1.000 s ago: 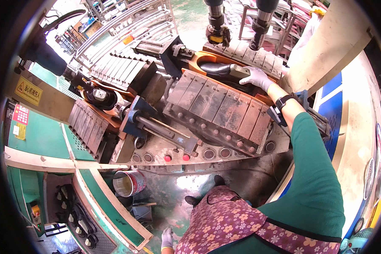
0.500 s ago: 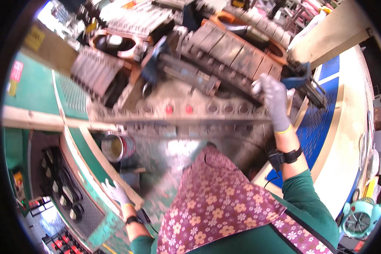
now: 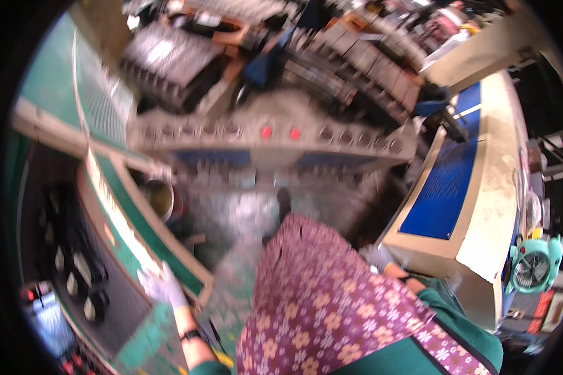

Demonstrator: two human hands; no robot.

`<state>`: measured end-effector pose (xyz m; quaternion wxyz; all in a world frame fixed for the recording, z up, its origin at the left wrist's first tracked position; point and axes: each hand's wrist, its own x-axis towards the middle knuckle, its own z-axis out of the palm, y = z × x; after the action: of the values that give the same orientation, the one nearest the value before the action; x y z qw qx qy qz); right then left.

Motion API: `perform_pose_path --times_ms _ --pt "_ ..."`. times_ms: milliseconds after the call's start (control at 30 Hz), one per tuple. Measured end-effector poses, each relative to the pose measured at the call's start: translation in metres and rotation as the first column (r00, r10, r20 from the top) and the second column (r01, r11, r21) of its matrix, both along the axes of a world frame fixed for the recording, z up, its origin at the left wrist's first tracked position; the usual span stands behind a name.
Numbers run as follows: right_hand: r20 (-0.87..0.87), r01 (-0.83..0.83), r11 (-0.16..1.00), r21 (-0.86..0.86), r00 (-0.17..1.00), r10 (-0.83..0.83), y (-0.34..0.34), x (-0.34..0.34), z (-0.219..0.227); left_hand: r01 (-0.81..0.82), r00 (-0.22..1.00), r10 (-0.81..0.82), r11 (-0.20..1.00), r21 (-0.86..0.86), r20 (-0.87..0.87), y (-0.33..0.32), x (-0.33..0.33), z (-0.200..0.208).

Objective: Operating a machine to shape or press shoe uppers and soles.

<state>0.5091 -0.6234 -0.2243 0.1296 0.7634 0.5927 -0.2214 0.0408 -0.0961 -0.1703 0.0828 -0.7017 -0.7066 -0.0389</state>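
My left hand (image 3: 161,286), in a pale glove, rests with fingers apart on the white-topped edge (image 3: 124,220) of a green-sided ledge. Beside it, on a dark mat (image 3: 116,306), lie several black pieces with pale patches (image 3: 81,269), blurred and of unclear kind. My right hand (image 3: 376,256), gloved too, hangs low by the right side of my flowered apron (image 3: 325,294). Blur and the apron hide its fingers, so what it holds, if anything, does not show. Ahead stands a machine front panel (image 3: 250,134) with a row of round buttons, two of them red.
Behind the panel sit ribbed metal blocks (image 3: 175,59) with orange and blue parts. A cream housing with a blue perforated plate (image 3: 441,194) stands at right, a turquoise fan (image 3: 535,265) beyond it. A round bucket (image 3: 159,199) stands by the left ledge.
My right hand has dropped from the machine's right-hand block to beside my apron. My left hand has shifted slightly left along the ledge. The whole view has turned a little.
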Motion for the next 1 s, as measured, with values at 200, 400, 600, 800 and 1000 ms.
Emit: perform_pose_path --times_ms 200,400,600,800,1000 --pt "-0.262 0.852 0.347 -0.392 0.258 -0.93 0.02 -0.022 0.01 -0.075 0.997 0.075 0.997 0.001 0.033 -0.012 -0.014 -0.009" --pt "-0.383 0.856 0.503 -0.116 0.429 -0.818 0.066 0.002 0.003 -0.09 0.995 0.09 0.996 -0.018 0.043 -0.012 -0.004 0.001" --pt "-0.353 0.797 0.566 -0.21 0.478 -0.804 0.127 0.019 0.005 -0.113 0.993 0.114 0.993 -0.037 0.027 -0.011 0.0 0.002" --pt "-0.461 0.732 0.653 -0.192 0.52 -0.719 0.175 0.025 0.011 -0.063 0.998 0.064 0.991 -0.121 0.004 0.006 0.007 0.005" --pt "-0.403 0.164 0.84 0.518 0.912 0.07 0.3 0.049 0.011 -0.036 0.999 0.038 0.997 -0.068 0.03 0.1 0.024 -0.004"
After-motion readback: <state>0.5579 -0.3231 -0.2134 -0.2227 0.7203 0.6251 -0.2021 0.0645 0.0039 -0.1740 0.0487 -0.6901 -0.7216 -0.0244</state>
